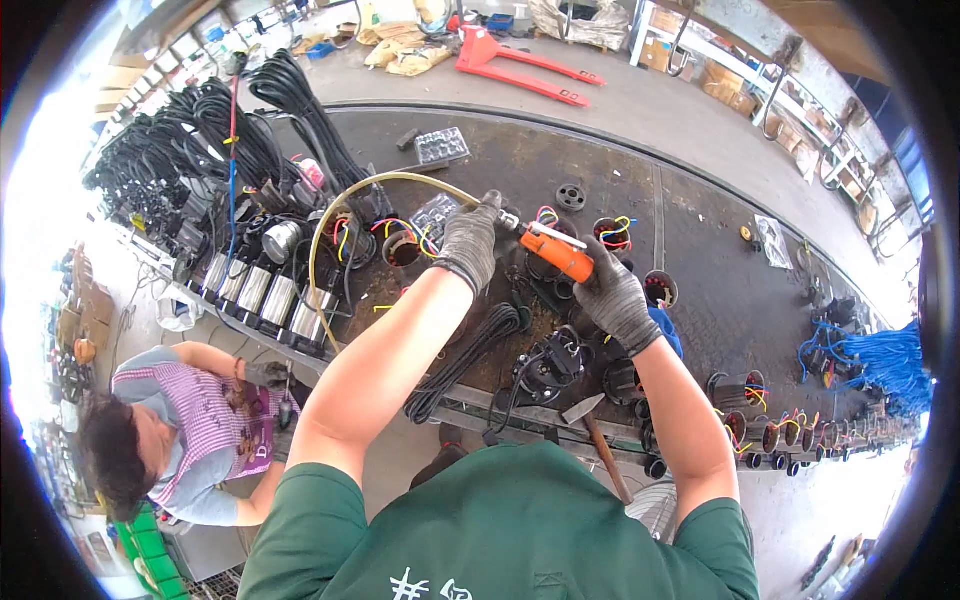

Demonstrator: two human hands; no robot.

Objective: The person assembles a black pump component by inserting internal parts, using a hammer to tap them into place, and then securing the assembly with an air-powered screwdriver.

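Observation:
My right hand (615,305), in a dark grey work glove, is wrapped round the lower end of an orange air tool (560,255), with a pale lever along its side. My left hand (470,240), gloved too, is closed round the yellow air hose (318,255) beside the metal fitting at the tool's upper end. The tool is tilted over the bench; its tip is hidden by my right hand. Beneath it lie dark motor parts, among them an open housing with coloured wires (613,233). A dark motor assembly (552,362) sits nearer me.
A hammer (604,455) lies at the bench's near edge beside a coiled black cable (465,360). Silver motors (275,298) and cable bundles crowd the left. Blue cables (890,360) lie far right. A co-worker (195,430) is at lower left; a red pallet jack (520,65) stands beyond.

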